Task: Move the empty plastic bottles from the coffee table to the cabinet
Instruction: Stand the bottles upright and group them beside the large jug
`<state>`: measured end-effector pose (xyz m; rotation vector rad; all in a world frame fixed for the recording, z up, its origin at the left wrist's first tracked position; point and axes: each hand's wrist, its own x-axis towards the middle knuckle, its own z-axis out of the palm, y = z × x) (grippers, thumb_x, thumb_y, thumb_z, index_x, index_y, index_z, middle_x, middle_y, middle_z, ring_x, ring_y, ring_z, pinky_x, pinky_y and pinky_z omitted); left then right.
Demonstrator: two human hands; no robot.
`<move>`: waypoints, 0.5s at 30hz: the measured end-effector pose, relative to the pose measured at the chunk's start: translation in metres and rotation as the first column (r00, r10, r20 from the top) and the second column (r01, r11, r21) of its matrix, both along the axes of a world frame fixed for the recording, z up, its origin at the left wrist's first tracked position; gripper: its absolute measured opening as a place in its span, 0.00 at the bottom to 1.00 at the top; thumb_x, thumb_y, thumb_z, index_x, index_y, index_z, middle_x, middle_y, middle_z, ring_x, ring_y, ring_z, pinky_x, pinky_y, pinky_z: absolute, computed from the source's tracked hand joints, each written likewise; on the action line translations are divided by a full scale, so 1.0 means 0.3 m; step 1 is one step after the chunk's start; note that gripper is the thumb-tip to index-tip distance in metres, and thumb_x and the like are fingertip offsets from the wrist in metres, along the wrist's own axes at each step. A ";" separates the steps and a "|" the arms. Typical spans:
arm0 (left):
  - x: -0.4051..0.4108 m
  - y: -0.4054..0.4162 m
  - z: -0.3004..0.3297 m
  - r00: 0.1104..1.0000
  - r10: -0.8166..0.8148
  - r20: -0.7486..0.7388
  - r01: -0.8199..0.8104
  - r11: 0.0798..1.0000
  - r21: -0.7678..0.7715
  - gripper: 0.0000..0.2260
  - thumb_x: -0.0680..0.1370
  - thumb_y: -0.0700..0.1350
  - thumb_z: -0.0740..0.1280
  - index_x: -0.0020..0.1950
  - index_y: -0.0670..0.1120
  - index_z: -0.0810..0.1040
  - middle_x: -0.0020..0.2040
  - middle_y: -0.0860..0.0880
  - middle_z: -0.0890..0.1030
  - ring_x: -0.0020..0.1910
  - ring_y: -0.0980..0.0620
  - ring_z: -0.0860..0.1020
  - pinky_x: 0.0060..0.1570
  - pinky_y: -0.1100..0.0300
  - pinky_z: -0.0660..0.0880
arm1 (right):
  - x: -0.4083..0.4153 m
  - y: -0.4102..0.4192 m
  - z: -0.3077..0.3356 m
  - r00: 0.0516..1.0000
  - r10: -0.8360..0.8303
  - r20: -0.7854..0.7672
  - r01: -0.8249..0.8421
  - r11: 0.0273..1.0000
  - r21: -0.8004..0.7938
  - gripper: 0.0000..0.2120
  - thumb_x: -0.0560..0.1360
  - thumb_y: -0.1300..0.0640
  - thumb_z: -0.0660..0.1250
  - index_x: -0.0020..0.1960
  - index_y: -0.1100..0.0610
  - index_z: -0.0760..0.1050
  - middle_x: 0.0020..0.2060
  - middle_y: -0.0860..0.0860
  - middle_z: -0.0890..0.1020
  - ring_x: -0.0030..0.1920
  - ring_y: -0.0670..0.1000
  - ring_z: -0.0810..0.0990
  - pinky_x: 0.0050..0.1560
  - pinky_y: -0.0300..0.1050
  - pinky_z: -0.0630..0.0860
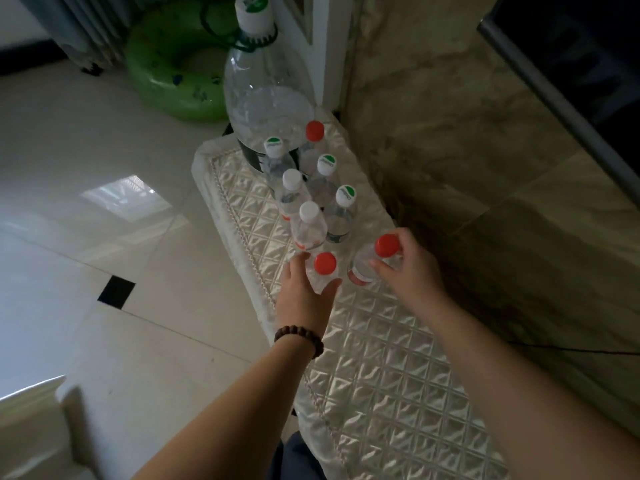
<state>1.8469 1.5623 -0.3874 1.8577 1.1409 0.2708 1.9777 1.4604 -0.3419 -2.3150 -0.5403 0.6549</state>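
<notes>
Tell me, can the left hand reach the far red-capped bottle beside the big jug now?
Probably not directly: the left hand grips a red-capped bottle, and five upright bottles stand between it and the far red-capped bottle.

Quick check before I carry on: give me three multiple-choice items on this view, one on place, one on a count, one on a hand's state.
1. Where does the large bottle stand? A far end of the cabinet top B floor C by the wrists
2. How many red caps show? A one B three C five
3. What is the right hand doing? A hanging idle B pressing flat C gripping a red-capped bottle

Answers: 1 A, it rises behind the small bottles. 2 B, one far, two by the hands. 3 C, its fingers curl around the bottle under its cap.
</notes>
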 end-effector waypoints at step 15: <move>0.045 0.022 -0.002 0.998 0.043 -0.036 -0.043 0.999 0.007 0.34 0.66 0.62 0.73 0.66 0.50 0.65 0.63 0.53 0.72 0.57 0.53 0.75 0.50 0.58 0.74 | 0.037 0.104 -0.050 0.991 0.131 -0.025 -0.131 0.991 0.011 0.21 0.69 0.53 0.74 0.58 0.51 0.69 0.50 0.47 0.76 0.53 0.49 0.76 0.48 0.40 0.69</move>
